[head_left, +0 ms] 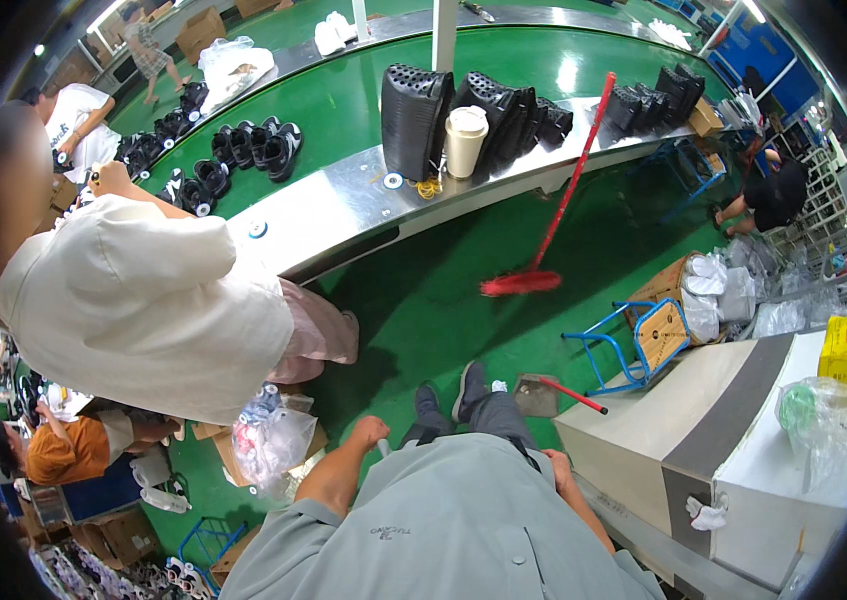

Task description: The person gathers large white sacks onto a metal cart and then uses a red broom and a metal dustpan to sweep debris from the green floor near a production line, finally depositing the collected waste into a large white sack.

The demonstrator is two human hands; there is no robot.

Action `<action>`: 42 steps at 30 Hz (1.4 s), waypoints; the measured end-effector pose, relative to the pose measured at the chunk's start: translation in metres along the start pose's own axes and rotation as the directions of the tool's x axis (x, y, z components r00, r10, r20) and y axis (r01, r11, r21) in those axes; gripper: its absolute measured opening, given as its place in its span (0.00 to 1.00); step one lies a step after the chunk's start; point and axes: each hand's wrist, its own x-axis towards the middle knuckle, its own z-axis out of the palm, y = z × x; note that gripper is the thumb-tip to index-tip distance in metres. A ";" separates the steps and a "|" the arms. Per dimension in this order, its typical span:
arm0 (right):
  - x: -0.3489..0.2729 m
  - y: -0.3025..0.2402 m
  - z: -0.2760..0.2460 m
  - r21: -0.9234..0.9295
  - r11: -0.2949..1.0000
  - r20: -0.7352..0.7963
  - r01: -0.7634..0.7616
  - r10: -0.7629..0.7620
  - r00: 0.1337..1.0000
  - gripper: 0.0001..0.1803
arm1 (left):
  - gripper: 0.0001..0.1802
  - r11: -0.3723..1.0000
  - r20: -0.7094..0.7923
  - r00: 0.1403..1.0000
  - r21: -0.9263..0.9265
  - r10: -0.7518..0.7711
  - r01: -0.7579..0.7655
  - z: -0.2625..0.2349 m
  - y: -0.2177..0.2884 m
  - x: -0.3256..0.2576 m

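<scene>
My left hand (369, 433) is closed in front of my left hip. A small pale piece (384, 447) shows beside its fingers, too little of it to name. My right hand (558, 466) hangs at my right hip, its fingers partly hidden against my grey shirt (454, 510). Ahead of me a red broom (574, 190) leans with its handle against the metal edge of the work line, its red bristles (522, 284) on the green floor. Nearest my right hand lies a grey dustpan (538, 397) with a red handle. Neither hand touches broom or dustpan.
A curved green conveyor (344, 110) carries black shoes (256, 148), black bags (417, 120) and a paper cup (466, 142). A person in white (134, 290) stands at left. A blue-framed stool (659, 335) and large white box (704, 450) are at right; a carton with plastic bags (274, 445) sits left.
</scene>
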 end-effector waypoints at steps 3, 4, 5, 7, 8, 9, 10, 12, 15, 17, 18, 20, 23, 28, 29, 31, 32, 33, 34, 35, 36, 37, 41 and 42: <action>0.036 0.011 -0.017 -0.085 0.996 -0.009 0.033 -0.034 0.999 0.14 | 0.12 0.981 0.009 0.999 -0.187 -0.045 0.046 -0.002 0.000 -0.006; 0.039 0.005 -0.021 -0.218 0.973 -0.025 0.075 -0.083 0.996 0.14 | 0.11 0.972 -0.004 0.998 -0.228 -0.060 0.057 -0.004 0.000 -0.009; 0.046 -0.002 -0.022 -0.251 0.967 -0.018 0.032 -0.038 0.999 0.14 | 0.10 0.961 -0.015 0.997 -0.269 -0.073 0.066 -0.003 -0.001 -0.010; 0.063 -0.021 -0.025 -0.313 0.949 -0.009 -0.041 0.040 0.999 0.13 | 0.10 0.946 -0.035 0.995 -0.316 -0.091 0.075 -0.009 0.002 -0.006; 0.072 -0.031 -0.025 -0.303 0.952 0.000 -0.044 0.047 0.999 0.13 | 0.11 0.948 -0.052 0.993 -0.306 -0.109 0.088 -0.011 0.007 -0.005; 0.078 -0.047 -0.025 -0.294 0.955 0.012 -0.046 0.052 0.999 0.13 | 0.11 0.949 -0.070 0.989 -0.297 -0.129 0.103 -0.013 0.015 -0.003; 0.083 -0.064 -0.025 -0.288 0.957 0.027 -0.048 0.058 0.998 0.13 | 0.10 0.956 -0.101 0.992 -0.292 -0.074 0.042 -0.015 0.016 -0.001; 0.099 -0.093 -0.032 -0.219 0.976 0.060 0.010 0.003 0.998 0.12 | 0.10 0.981 -0.141 0.990 -0.193 -0.001 -0.026 -0.017 0.026 0.017; 0.132 -0.131 -0.056 -0.108 0.994 0.049 0.010 -0.004 0.999 0.08 | 0.11 0.986 -0.121 0.992 -0.159 0.020 -0.039 -0.027 0.064 0.045; 0.137 -0.181 -0.064 -0.148 0.989 0.093 -0.004 0.018 0.996 0.08 | 0.11 0.976 -0.106 0.993 -0.216 -0.058 0.034 -0.033 0.085 0.050; 0.144 -0.194 -0.074 -0.077 0.997 0.106 -0.017 0.025 0.994 0.07 | 0.11 0.965 -0.100 0.991 -0.254 -0.094 0.066 -0.035 0.102 0.057; 0.160 -0.216 -0.092 0.062 0.997 0.137 -0.048 0.039 0.990 0.06 | 0.11 0.962 -0.154 0.982 -0.266 -0.106 0.063 -0.038 0.135 0.069; 0.192 -0.232 -0.122 0.054 0.998 0.146 -0.027 0.019 0.989 0.08 | 0.12 0.942 -0.222 0.969 -0.336 -0.107 0.027 -0.043 0.204 0.087; 0.235 -0.251 -0.152 -0.096 0.995 0.200 -0.030 0.048 0.978 0.08 | 0.16 0.980 -0.321 0.934 -0.071 0.157 -0.189 -0.067 0.290 0.097; 0.244 -0.257 -0.151 -0.102 0.994 0.195 -0.048 0.067 0.979 0.08 | 0.17 0.974 -0.345 0.918 -0.044 0.196 -0.224 -0.068 0.297 0.100; 0.259 -0.263 -0.155 -0.115 0.988 0.162 -0.106 0.124 0.979 0.07 | 0.17 0.977 -0.289 0.950 -0.135 0.119 -0.164 -0.072 0.316 0.102; 0.264 -0.272 -0.154 -0.111 0.987 0.148 -0.120 0.136 0.980 0.06 | 0.16 0.977 -0.268 0.961 -0.178 0.067 -0.118 -0.072 0.316 0.111; 0.266 -0.278 -0.156 -0.085 0.990 0.146 -0.114 0.126 0.981 0.06 | 0.16 0.975 -0.239 0.971 -0.212 0.016 -0.069 -0.069 0.314 0.121; 0.270 -0.286 -0.159 -0.051 0.993 0.136 -0.107 0.113 0.984 0.06 | 0.15 0.988 -0.193 0.981 -0.143 0.031 -0.060 -0.069 0.311 0.132; 0.272 -0.295 -0.160 -0.011 0.995 0.122 -0.100 0.101 0.987 0.06 | 0.15 0.996 -0.144 0.988 -0.066 0.046 -0.056 -0.072 0.307 0.141; 0.274 -0.309 -0.162 -0.039 0.999 0.089 -0.024 0.027 0.996 0.06 | 0.15 0.997 -0.090 0.993 0.020 0.071 -0.070 -0.076 0.304 0.155; 0.271 -0.323 -0.161 -0.083 0.996 0.063 0.037 -0.031 0.998 0.07 | 0.16 0.997 -0.102 0.993 0.046 0.062 -0.057 -0.067 0.281 0.163; 0.324 -0.354 -0.185 -0.362 0.829 -0.096 0.427 -0.489 0.867 0.07 | 0.16 0.908 0.086 0.954 0.293 0.286 -0.299 -0.092 0.263 0.176; 0.312 -0.389 -0.186 -0.411 0.809 -0.092 0.421 -0.496 0.863 0.08 | 0.16 0.900 0.085 0.932 0.242 0.353 -0.363 -0.108 0.267 0.159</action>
